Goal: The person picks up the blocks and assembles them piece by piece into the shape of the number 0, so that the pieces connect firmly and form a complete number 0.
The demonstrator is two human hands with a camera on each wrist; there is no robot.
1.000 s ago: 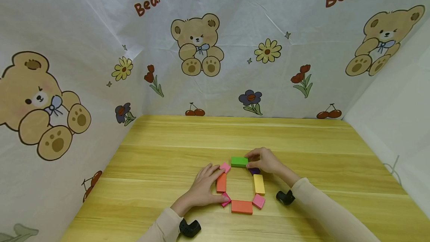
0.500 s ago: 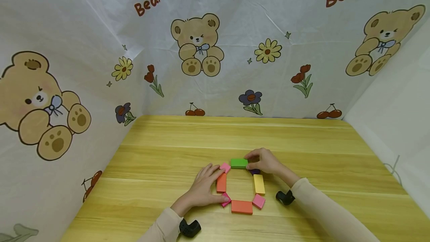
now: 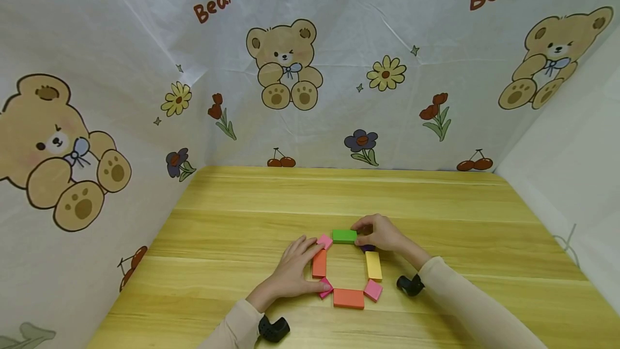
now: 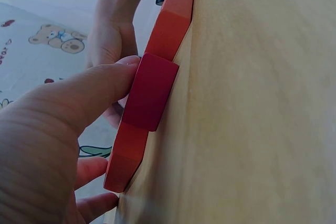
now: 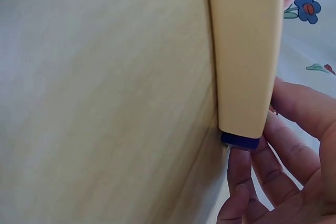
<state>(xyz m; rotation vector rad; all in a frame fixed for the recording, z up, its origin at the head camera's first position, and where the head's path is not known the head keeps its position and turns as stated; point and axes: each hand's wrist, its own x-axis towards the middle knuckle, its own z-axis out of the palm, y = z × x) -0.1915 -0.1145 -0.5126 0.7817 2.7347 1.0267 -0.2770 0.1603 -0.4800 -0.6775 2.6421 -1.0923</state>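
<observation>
Colored wooden blocks form a ring on the table. My left hand (image 3: 293, 271) spans the left side, its thumb (image 4: 118, 77) against a magenta block (image 4: 151, 92) and its fingertips at a pink block (image 3: 325, 242). Between these lies an orange-red block (image 3: 319, 264). At the ring's far side my right hand (image 3: 381, 231) pinches the right end of a green block (image 3: 344, 237) between thumb and fingers. Beneath that hand a dark purple block (image 5: 240, 141) is partly hidden. A yellow block (image 3: 373, 266) stands just nearer.
Another orange-red block (image 3: 349, 299) closes the near side of the ring, with a pink block (image 3: 373, 290) at its right. Black wrist cameras sit at the left cuff (image 3: 274, 329) and right cuff (image 3: 410, 285). A bear-print cloth (image 3: 329, 123) backs the wooden table (image 3: 232, 198).
The green block has slid slightly nearer and a touch to the left, along with my right hand. My left hand and the other blocks have stayed put.
</observation>
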